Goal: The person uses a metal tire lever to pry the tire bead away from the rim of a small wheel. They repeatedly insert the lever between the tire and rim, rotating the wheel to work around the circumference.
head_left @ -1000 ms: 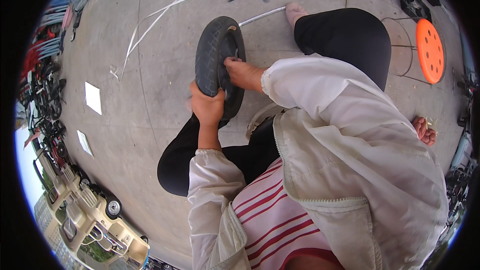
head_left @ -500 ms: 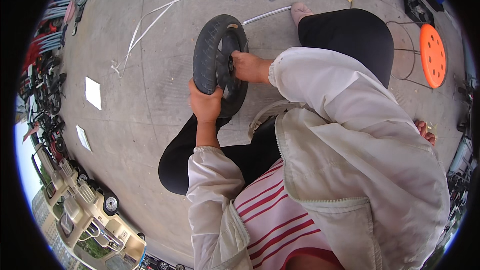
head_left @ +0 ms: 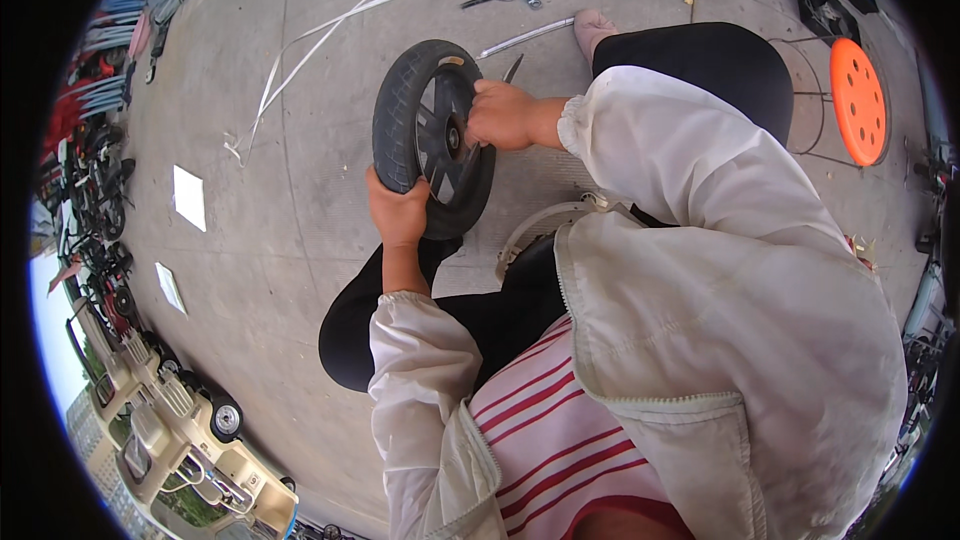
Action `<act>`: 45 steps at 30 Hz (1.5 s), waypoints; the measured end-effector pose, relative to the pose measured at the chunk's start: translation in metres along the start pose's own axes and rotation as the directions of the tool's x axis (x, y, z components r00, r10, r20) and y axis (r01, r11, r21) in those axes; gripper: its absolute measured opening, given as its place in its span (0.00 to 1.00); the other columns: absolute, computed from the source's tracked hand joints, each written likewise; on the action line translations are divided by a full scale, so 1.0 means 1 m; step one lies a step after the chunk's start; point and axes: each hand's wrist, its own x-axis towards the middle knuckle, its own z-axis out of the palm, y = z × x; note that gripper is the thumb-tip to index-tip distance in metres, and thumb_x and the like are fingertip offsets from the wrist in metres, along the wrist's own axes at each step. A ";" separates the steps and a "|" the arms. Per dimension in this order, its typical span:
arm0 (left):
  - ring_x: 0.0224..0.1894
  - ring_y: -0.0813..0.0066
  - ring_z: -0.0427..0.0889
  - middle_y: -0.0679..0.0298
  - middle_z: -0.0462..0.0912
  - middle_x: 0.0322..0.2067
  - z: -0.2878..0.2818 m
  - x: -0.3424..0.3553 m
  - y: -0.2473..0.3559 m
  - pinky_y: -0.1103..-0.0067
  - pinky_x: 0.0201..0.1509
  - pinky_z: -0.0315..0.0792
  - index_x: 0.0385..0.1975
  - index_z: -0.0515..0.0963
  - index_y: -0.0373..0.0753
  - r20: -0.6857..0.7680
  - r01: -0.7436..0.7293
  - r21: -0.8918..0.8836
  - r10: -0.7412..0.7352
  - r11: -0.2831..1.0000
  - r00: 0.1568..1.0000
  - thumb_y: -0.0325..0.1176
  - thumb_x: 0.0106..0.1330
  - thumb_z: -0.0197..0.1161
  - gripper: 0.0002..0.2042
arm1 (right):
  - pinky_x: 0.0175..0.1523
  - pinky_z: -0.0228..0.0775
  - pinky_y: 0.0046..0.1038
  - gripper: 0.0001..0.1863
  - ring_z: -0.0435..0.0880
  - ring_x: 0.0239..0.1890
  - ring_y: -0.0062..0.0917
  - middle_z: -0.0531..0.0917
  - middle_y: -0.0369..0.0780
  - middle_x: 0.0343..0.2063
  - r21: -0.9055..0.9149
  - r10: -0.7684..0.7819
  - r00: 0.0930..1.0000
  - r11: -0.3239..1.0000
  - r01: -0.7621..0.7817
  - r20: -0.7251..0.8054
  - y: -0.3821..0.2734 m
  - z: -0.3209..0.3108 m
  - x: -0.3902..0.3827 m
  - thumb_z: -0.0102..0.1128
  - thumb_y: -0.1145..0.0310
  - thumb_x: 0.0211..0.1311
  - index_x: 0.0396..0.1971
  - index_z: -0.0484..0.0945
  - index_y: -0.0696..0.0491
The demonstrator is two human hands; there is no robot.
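One wheel (head_left: 432,148) in left hand (head_left: 400,214), right hand (head_left: 503,116) beside hub (head_left: 453,138).

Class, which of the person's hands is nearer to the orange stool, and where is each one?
Right. The right hand, at the right side of the wheel, is left of the orange stool; the left hand, gripping the wheel's lower left, is farther left.
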 end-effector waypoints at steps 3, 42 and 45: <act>0.46 0.57 0.80 0.50 0.80 0.41 -0.001 0.001 -0.002 0.70 0.52 0.71 0.52 0.68 0.33 -0.008 0.008 -0.038 -0.008 0.999 1.000 0.33 0.46 0.69 0.30 | 0.42 0.61 0.31 0.06 0.84 0.33 0.28 0.85 0.34 0.25 0.045 0.132 0.982 0.989 -0.140 0.134 -0.008 -0.002 -0.017 0.61 0.64 0.50 0.27 0.85 0.40; 0.45 0.54 0.81 0.48 0.81 0.41 0.005 0.037 0.020 0.69 0.51 0.71 0.49 0.71 0.30 -0.088 0.102 0.064 -0.096 0.993 0.991 0.36 0.45 0.73 0.30 | 0.37 0.72 0.47 0.14 0.81 0.32 0.55 0.80 0.60 0.26 0.681 0.407 0.819 0.463 -0.567 0.404 -0.153 0.026 -0.097 0.54 0.73 0.53 0.35 0.70 0.69; 0.48 0.56 0.80 0.48 0.80 0.44 0.004 0.046 0.013 0.69 0.53 0.71 0.52 0.70 0.30 -0.105 0.082 0.066 -0.075 0.994 0.992 0.39 0.47 0.75 0.34 | 0.36 0.71 0.48 0.11 0.79 0.31 0.55 0.79 0.57 0.25 0.687 0.438 0.830 0.484 -0.541 0.345 -0.149 0.034 -0.097 0.52 0.71 0.58 0.35 0.70 0.64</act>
